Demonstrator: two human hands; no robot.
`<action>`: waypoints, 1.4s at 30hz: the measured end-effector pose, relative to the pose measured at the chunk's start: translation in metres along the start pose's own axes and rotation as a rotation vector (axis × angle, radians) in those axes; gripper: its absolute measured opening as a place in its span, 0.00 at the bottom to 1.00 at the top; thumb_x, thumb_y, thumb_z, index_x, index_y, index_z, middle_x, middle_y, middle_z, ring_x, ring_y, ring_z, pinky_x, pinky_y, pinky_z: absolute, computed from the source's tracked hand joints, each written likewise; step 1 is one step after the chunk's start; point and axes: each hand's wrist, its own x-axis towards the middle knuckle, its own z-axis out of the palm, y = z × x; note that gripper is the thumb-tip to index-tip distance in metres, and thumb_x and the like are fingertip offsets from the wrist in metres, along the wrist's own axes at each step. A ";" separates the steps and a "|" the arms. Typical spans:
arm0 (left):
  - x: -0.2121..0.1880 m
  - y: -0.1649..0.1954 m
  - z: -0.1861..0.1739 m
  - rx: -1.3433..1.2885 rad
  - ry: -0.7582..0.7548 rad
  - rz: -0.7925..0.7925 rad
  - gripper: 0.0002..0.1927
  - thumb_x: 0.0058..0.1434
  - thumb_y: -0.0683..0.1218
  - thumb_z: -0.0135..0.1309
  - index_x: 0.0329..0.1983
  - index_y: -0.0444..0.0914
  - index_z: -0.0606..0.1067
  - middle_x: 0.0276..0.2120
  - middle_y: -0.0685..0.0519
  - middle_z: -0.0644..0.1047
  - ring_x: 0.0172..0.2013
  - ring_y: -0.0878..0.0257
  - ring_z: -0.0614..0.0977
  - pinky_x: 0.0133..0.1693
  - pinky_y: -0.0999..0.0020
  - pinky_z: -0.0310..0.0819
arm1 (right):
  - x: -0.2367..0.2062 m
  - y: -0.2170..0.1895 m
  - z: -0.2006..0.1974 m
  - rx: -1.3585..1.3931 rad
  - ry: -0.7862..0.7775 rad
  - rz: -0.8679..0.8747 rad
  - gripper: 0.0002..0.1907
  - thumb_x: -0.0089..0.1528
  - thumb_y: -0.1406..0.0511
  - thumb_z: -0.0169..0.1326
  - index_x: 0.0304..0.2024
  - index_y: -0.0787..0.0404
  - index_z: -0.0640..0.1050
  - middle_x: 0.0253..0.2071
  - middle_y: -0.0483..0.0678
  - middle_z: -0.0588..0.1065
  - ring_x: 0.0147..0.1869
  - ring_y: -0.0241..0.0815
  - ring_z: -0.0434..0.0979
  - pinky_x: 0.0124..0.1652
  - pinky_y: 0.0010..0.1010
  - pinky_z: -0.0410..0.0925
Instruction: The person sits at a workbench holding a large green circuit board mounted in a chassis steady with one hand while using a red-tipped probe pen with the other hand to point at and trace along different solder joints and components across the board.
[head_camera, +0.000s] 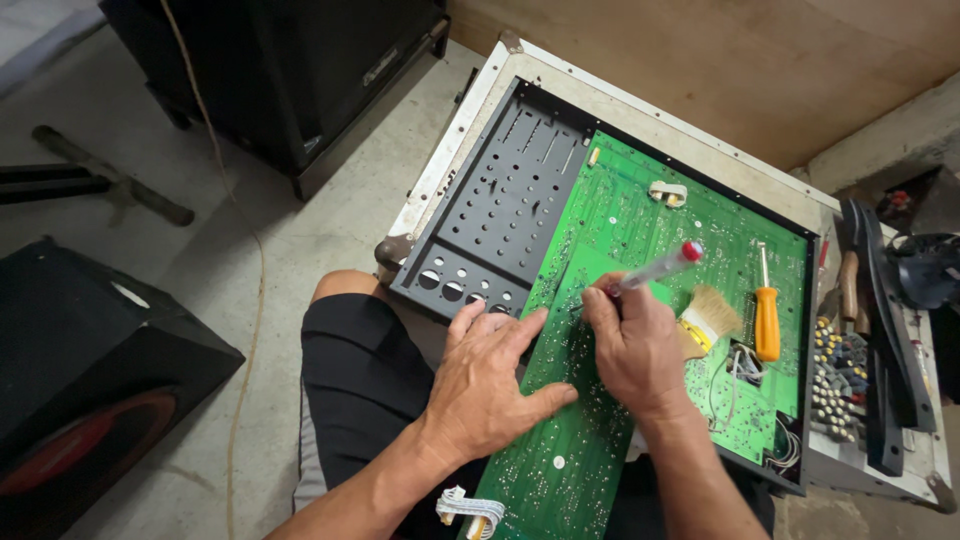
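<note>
**Steady the loose board, keep the tester tip on one joint**

Nearest the camera, a white ribbon cable with its plug (468, 508) hangs off the near end of the long green printed circuit board (560, 440), which lies slanted across the person's lap and up over the open chassis. The left hand (490, 385) rests flat on this board, fingers spread and open, gripping nothing, thumb pointing right along the solder side. To do this well, that palm should press evenly so the board cannot rock, and stay off the joints being probed.

Just beyond, the right hand (632, 345) has its fingers closed around a clear-handled tester screwdriver with a red cap (655, 268), held like a pen, its tip down on the board near the left hand's fingertips. A light, upright touch on a single pad seems wise; a slip could bridge neighbouring joints.

To the right, a small pale-bristled brush with a yellow band (705, 318) and an orange-handled screwdriver (766, 318) lie on the larger green main board (640, 215) set in the chassis, within easy reach. Left of it sits the black perforated metal panel (500, 215). Farther right, a row of coloured knobs (838, 375) shows on the detached front strip. Beyond the white-edged case (650, 125), black speaker cabinets (280, 70) stand on the concrete floor (300, 230).
</note>
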 end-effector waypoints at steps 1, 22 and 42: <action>0.000 0.000 0.000 0.006 0.019 0.025 0.43 0.53 0.63 0.64 0.64 0.31 0.71 0.43 0.45 0.78 0.53 0.50 0.76 0.69 0.46 0.46 | 0.002 -0.001 -0.003 -0.038 -0.029 0.015 0.09 0.66 0.63 0.55 0.42 0.63 0.76 0.27 0.51 0.78 0.29 0.46 0.78 0.32 0.37 0.69; -0.001 0.000 0.001 0.003 0.030 0.021 0.43 0.52 0.64 0.64 0.63 0.31 0.71 0.42 0.46 0.78 0.52 0.51 0.76 0.69 0.47 0.45 | 0.007 0.016 0.002 0.106 -0.029 -0.032 0.10 0.67 0.62 0.53 0.41 0.64 0.74 0.26 0.48 0.78 0.30 0.40 0.79 0.33 0.33 0.70; -0.001 0.000 -0.001 -0.019 -0.005 -0.011 0.44 0.52 0.63 0.64 0.63 0.31 0.71 0.41 0.46 0.78 0.51 0.52 0.77 0.69 0.47 0.45 | 0.008 0.032 0.005 0.253 -0.059 0.084 0.09 0.67 0.63 0.53 0.40 0.64 0.76 0.27 0.44 0.78 0.33 0.34 0.77 0.36 0.27 0.69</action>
